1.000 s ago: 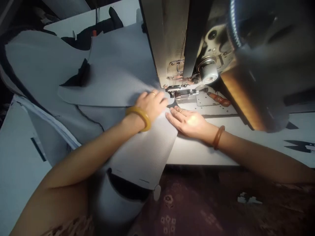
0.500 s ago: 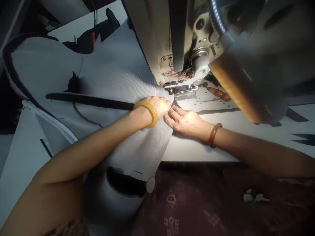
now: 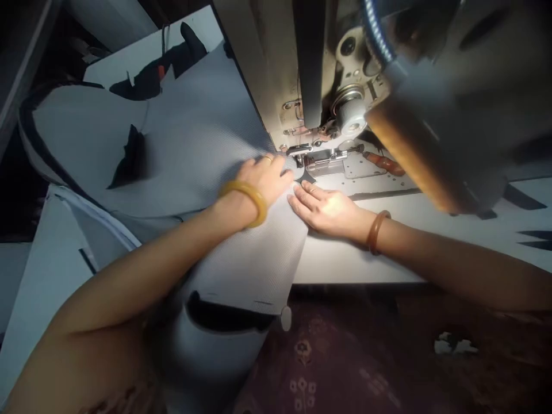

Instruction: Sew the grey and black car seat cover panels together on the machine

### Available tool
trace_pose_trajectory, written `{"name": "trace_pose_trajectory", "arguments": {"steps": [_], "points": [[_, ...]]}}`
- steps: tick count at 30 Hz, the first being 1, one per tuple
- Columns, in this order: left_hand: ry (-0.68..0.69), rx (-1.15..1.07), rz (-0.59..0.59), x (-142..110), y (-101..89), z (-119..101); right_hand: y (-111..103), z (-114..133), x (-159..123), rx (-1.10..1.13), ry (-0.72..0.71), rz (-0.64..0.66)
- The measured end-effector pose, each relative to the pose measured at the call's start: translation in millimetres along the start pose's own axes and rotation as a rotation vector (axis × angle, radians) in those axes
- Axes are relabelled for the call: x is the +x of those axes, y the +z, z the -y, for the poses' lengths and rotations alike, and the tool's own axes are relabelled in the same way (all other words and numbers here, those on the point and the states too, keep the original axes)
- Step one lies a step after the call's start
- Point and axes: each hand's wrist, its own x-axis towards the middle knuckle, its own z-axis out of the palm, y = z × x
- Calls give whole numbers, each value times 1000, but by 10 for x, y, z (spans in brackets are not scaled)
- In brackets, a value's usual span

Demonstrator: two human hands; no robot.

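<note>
My left hand (image 3: 268, 175) lies on grey mesh-textured fabric (image 3: 190, 132), just left of the presser foot (image 3: 299, 152) of a sewing machine (image 3: 276, 69). Its fingers are stretched out and slightly bent. To the right, my right hand (image 3: 330, 213) rests flat with extended fingers, their tips at the fabric's edge. A small black piece (image 3: 307, 177) shows between the fingertips and the presser foot. Fabric under the foot is partly hidden by the machine head. On the left, a black flap (image 3: 129, 158) stands up from the fabric.
An orange-handled tool (image 3: 383, 163) lies on the machine bed. A lamp (image 3: 422, 155) hangs at the right. Black scraps (image 3: 524, 197) lie on the white table (image 3: 362, 270). More black pieces (image 3: 159, 69) are at the back left. Fabric hangs over the front edge.
My left hand has shifted slightly left and its fingers have straightened. The long black strip beside its wrist no longer shows there. The fabric has moved a little right at the front.
</note>
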Motion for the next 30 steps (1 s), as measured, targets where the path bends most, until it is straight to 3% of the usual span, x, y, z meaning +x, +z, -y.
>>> {"name": "trace_pose_trajectory", "arguments": {"steps": [3,6,10,13,17,20,25,30], "points": [[13,112,-22,-58,43,213,-19,-1,-60,32,-64,-38],[122,91,24,23,107,319,-36,22,-51,39,-52,28],[100,10,71,100,90,184,-52,56,-1,41,-23,75],[41,4,59,16,63,145,-54,64,11,53,-7,83],[40,-1,-55,-100,97,376,-53,66,20,79,5,90],[89,-23,-44,-52,121,512,-64,70,32,104,21,128],[109,-21,-84,49,89,270,-60,76,30,53,32,106],[65,-19,-68,13,73,-43,14,88,11,-41,5,-84]]}}
